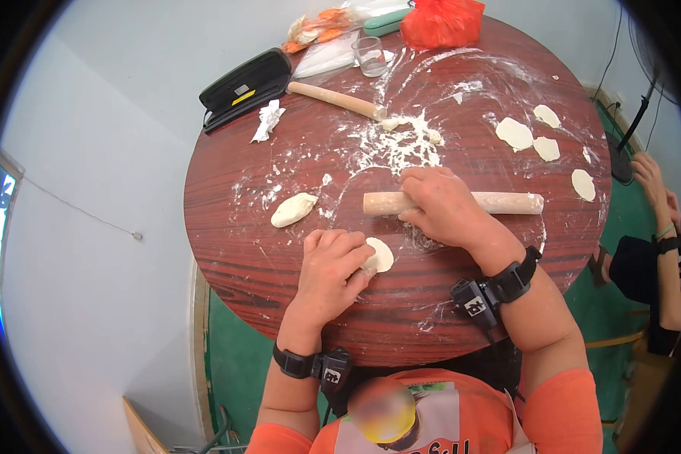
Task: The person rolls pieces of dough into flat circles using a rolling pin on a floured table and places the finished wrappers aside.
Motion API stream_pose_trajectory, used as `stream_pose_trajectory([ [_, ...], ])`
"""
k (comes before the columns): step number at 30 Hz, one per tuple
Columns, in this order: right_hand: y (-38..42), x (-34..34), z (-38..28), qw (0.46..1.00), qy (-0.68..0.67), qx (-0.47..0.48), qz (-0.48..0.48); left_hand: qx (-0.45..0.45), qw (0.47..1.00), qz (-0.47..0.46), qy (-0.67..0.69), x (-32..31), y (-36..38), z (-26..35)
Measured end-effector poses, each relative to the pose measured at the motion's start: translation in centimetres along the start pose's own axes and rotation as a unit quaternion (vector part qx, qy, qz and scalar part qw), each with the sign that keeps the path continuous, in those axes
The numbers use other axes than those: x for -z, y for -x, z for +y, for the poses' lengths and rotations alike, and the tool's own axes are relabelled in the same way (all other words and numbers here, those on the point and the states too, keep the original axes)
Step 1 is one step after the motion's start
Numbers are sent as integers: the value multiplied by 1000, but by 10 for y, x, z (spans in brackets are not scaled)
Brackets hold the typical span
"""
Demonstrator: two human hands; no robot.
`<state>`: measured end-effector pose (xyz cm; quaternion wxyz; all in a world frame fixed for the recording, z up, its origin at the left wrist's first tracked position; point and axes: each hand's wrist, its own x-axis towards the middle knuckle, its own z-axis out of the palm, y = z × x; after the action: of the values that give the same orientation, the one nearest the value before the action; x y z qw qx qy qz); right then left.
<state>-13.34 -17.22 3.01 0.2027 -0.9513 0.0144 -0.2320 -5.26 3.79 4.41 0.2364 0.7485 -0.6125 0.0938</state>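
Observation:
My right hand (443, 208) is wrapped round the left part of a wooden rolling pin (511, 203), which lies level on the table. Its fingers curl over the wood. Nearer to me, my left hand (329, 272) grips the left edge of a small flat dough disc (382, 256), and the fingers cover part of it. Just beyond that hand rests an oval lump of dough (294, 209). Past the rolling pin, loose white flour (401, 144) is scattered with small dough bits.
Several rolled dough wrappers (514, 134) lie at the right of the round table (227, 227). A second rolling pin (337, 100), crumpled tissue (268, 121), open black case (246, 89), glass (370, 57) and red bag (443, 23) are farther back. Another person's hand (649, 175) shows at right.

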Motion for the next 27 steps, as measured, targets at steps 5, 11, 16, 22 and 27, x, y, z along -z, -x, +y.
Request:
stream_pose_trajectory([
  [5, 0, -1, 0, 1000, 0, -1, -8, -6, 998, -59, -13, -6, 6, -5],
  [11, 1, 0, -5, 1000, 2, 9, -24, 93, 996, 9, 15, -3, 6, 0],
  [16, 5, 8, -31, 984, -14, 33, -177, 191, 946, 218, 143, -5, 16, -14],
  [22, 12, -21, -38, 986, 86, 49, -136, 130, 947, 262, 131, -7, 10, -12],
  [27, -7, -21, -27, 983, 111, -44, -141, 162, 935, 266, 168, -6, 13, -12],
])
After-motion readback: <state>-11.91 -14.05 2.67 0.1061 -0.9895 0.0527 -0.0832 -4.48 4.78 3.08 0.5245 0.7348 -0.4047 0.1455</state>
